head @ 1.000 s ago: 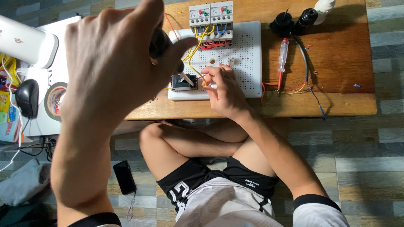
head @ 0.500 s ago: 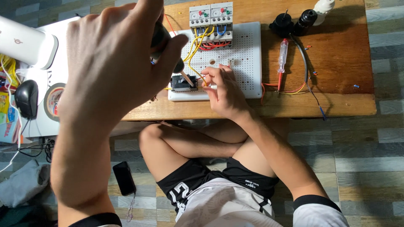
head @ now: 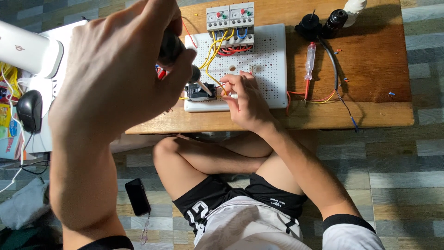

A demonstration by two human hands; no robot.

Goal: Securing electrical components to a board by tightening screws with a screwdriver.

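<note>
My left hand (head: 115, 78) is raised close to the camera and grips a black-handled screwdriver (head: 178, 53), whose tip reaches down to a small black component (head: 200, 91) on the white perforated board (head: 268, 69). My right hand (head: 245, 99) rests on the board's near edge and pinches a wire beside that component. Yellow wires (head: 213, 55) run from the component up to two grey electrical devices (head: 230, 21) at the board's far edge.
The board lies on a low wooden table (head: 370, 69). A red and clear tester screwdriver (head: 309, 62), black round parts (head: 321, 24) and loose wires (head: 333, 95) lie to its right. A computer mouse (head: 28, 109) sits at left; a black phone (head: 138, 196) lies on the floor.
My left hand with the screwdriver has shifted slightly over the component. My right hand has stayed at the board's near edge.
</note>
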